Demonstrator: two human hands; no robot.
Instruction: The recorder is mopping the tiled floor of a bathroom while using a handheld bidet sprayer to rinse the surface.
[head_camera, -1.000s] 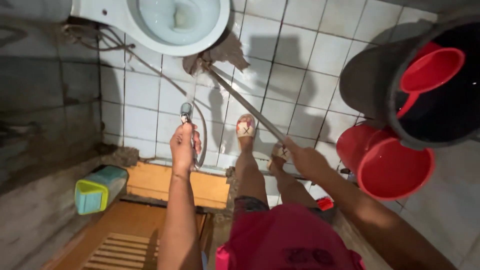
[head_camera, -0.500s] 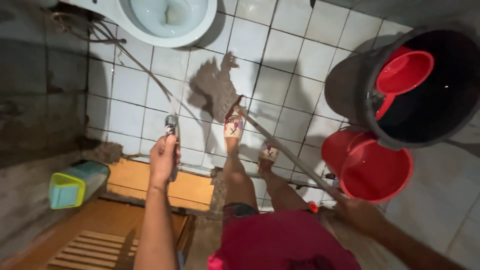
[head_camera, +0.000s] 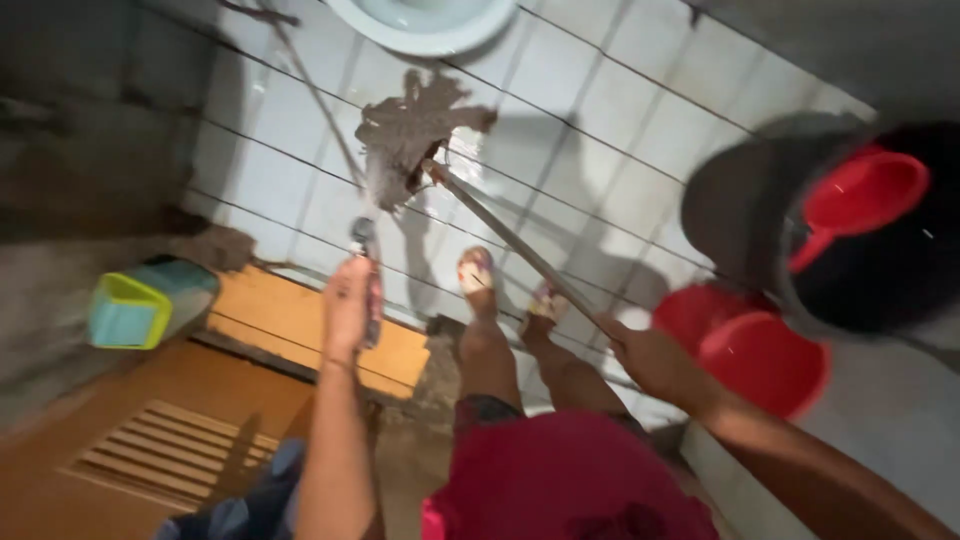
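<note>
The mop head (head_camera: 410, 135), a ragged grey cloth mass, lies flat on the white tiled floor (head_camera: 600, 120) just below the toilet bowl (head_camera: 425, 22). Its long handle (head_camera: 520, 250) runs diagonally from the cloth down to your right hand (head_camera: 650, 360), which is closed around the handle's upper end. Your left hand (head_camera: 348, 300) is wrapped around a metal spray nozzle (head_camera: 362, 240); the nozzle points toward the mop head, and a thin hose (head_camera: 315, 95) leads from it up across the tiles toward the toilet. Whether water is leaving the nozzle cannot be told, as the view is blurred. Your two feet in sandals (head_camera: 480, 275) stand on the tiles between the hands, beside the handle. To your right, a small red bucket (head_camera: 765, 360) sits on the floor, and next to it stands a large dark bucket (head_camera: 800, 230) with a red scoop (head_camera: 860, 200) resting inside it. To your left, a wooden door (head_camera: 200, 400) with a slatted vent lies low in view, and a teal and yellow-green plastic container (head_camera: 140, 305) rests by the wall.
</note>
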